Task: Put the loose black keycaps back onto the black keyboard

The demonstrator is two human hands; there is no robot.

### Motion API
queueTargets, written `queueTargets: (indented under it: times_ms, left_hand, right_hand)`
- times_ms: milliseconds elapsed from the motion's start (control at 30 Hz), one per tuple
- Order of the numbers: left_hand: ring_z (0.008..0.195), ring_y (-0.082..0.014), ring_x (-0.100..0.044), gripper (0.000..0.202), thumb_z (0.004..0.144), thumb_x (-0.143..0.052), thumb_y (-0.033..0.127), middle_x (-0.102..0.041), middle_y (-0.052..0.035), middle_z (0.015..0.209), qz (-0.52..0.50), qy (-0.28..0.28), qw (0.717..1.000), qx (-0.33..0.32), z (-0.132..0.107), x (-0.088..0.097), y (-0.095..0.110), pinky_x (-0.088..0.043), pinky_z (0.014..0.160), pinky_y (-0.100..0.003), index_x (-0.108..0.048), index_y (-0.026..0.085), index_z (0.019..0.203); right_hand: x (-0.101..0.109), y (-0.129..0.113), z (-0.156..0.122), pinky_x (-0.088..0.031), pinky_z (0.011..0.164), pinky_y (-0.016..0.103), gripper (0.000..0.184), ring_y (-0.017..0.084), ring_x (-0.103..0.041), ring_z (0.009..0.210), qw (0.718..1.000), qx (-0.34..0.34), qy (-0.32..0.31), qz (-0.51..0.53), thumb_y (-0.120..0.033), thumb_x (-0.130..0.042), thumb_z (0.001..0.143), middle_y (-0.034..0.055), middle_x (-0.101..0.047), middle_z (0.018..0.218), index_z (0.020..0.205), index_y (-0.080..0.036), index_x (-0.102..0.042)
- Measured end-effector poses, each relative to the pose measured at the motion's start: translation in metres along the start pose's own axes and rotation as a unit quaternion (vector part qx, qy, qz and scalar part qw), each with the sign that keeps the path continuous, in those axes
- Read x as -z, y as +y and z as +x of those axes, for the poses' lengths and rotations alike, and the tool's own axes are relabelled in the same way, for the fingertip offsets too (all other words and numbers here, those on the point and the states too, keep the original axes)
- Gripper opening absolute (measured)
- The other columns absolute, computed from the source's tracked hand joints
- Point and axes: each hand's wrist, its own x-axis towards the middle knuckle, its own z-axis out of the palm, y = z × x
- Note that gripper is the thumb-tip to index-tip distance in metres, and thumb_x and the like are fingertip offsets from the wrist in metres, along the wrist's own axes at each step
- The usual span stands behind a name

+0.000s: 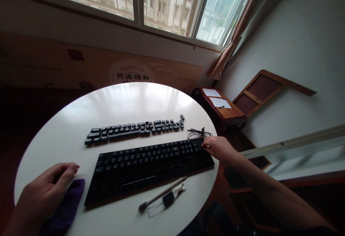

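Note:
A black keyboard (151,167) lies slantwise on the white round table. Its upper rows carry keycaps, while the lower part is bare of them. At its far right end, my right hand (217,147) has its fingers pinched together over the number-pad keys; whatever is between the fingertips is hidden. My left hand (47,193) is closed and rests on a purple cloth (71,205) left of the keyboard. Loose black keycaps (126,131) lie in rows behind the keyboard. In front of it are a brush (161,194) and a wire keycap puller (169,199) with a black handle.
A coiled black cable (199,132) lies by the keyboard's right back corner. The round table's (129,97) edge curves close beside my right hand. Beyond it stands a wooden side table (229,114) with papers (220,102) and a pen (221,107). Windows line the back wall.

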Motion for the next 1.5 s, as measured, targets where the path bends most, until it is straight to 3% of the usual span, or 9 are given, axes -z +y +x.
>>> queueTargets:
  times_ms: [100, 200, 367, 633, 833, 1000, 1167, 1300, 1500]
  left_hand:
    - [0.096, -0.0273, -0.074, 0.043, 0.076, -0.056, 0.065, -0.080, 0.0031, 0.098, -0.036, -0.034, 0.998, 0.036, 0.000, 0.007, 0.012, -0.057, 0.074, -0.030, -0.075, 0.029, 0.089]
    - [0.092, -0.0300, -0.074, 0.043, 0.072, -0.057, 0.064, -0.080, -0.0002, 0.095, -0.052, -0.034, 0.997, 0.047, -0.002, 0.016, 0.029, -0.057, 0.071, -0.032, -0.076, 0.027, 0.084]
    - [0.088, -0.0299, -0.074, 0.043, 0.069, -0.055, 0.063, -0.080, -0.0023, 0.091, -0.066, -0.039, 0.995, 0.068, -0.004, 0.026, 0.048, -0.057, 0.072, -0.033, -0.075, 0.026, 0.079]
    - [0.091, -0.0291, -0.074, 0.044, 0.069, -0.056, 0.063, -0.080, -0.0034, 0.094, -0.084, -0.049, 0.993, 0.063, -0.004, 0.026, 0.047, -0.057, 0.075, -0.032, -0.075, 0.025, 0.081]
    - [0.092, -0.0317, -0.074, 0.044, 0.068, -0.054, 0.065, -0.080, -0.0010, 0.093, -0.068, -0.041, 0.995, 0.066, -0.003, 0.022, 0.043, -0.057, 0.074, -0.035, -0.075, 0.028, 0.079]
    - [0.096, -0.0306, -0.074, 0.043, 0.072, -0.058, 0.065, -0.080, 0.0009, 0.097, -0.071, -0.042, 0.996, 0.034, -0.001, 0.011, 0.019, -0.058, 0.074, -0.033, -0.075, 0.028, 0.087]
    - [0.100, -0.0297, -0.073, 0.040, 0.077, -0.060, 0.063, -0.079, 0.0013, 0.103, -0.068, -0.045, 0.996, 0.022, 0.003, -0.002, -0.004, -0.056, 0.076, -0.033, -0.075, 0.029, 0.092]
    - [0.100, -0.0295, -0.073, 0.042, 0.077, -0.058, 0.064, -0.079, 0.0006, 0.102, -0.076, -0.049, 0.996, 0.028, 0.002, 0.001, 0.004, -0.056, 0.079, -0.034, -0.074, 0.028, 0.092]
    - [0.091, -0.0307, -0.073, 0.045, 0.070, -0.055, 0.066, -0.079, -0.0013, 0.095, -0.062, -0.056, 0.996, 0.039, -0.004, 0.020, 0.037, -0.058, 0.073, -0.036, -0.075, 0.028, 0.084]
  right_hand:
    - [0.026, 0.000, 0.032, -0.050, 0.080, 0.023, 0.018, 0.018, -0.070, 0.095, 0.998, -0.017, 0.034, 0.054, -0.028, -0.064, 0.094, 0.0028, -0.076, 0.103, 0.100, -0.026, -0.080]
    - [0.044, 0.001, 0.087, -0.051, 0.083, 0.023, 0.020, 0.018, -0.068, 0.094, 0.986, -0.066, 0.042, 0.146, -0.030, -0.064, 0.094, 0.0063, -0.075, 0.103, 0.104, -0.020, -0.078]
    - [0.036, 0.002, 0.172, -0.055, 0.064, 0.019, 0.025, 0.012, -0.065, 0.069, 0.973, -0.121, -0.010, 0.197, -0.029, -0.069, 0.092, 0.0121, -0.072, 0.091, 0.104, -0.007, -0.072]
    - [0.012, -0.008, 0.202, -0.057, 0.058, 0.023, 0.011, 0.012, -0.061, 0.056, 0.960, -0.144, -0.059, 0.232, -0.011, -0.074, 0.079, 0.0089, -0.067, 0.068, 0.087, -0.005, -0.070]
    - [0.028, 0.004, 0.170, -0.055, 0.058, 0.017, 0.016, 0.012, -0.066, 0.065, 0.944, -0.176, 0.012, 0.279, -0.011, -0.074, 0.078, 0.0115, -0.072, 0.082, 0.092, -0.006, -0.069]
    - [0.035, 0.029, 0.067, -0.056, 0.056, 0.016, 0.019, 0.015, -0.071, 0.077, 0.912, -0.202, 0.055, 0.351, -0.018, -0.070, 0.083, 0.0122, -0.074, 0.095, 0.100, -0.010, -0.066]
    - [0.001, 0.034, -0.018, -0.057, 0.055, 0.018, 0.021, 0.019, -0.073, 0.082, 0.845, -0.250, 0.024, 0.471, -0.024, -0.072, 0.082, 0.0099, -0.073, 0.088, 0.097, -0.012, -0.064]
    - [-0.024, 0.028, -0.028, -0.058, 0.056, 0.019, 0.021, 0.019, -0.073, 0.084, 0.818, -0.287, 0.002, 0.498, -0.023, -0.072, 0.082, 0.0089, -0.072, 0.087, 0.099, -0.012, -0.064]
    - [-0.032, 0.026, -0.020, -0.059, 0.056, 0.019, 0.021, 0.018, -0.072, 0.083, 0.819, -0.302, 0.010, 0.488, -0.021, -0.072, 0.082, 0.0094, -0.072, 0.087, 0.099, -0.011, -0.065]
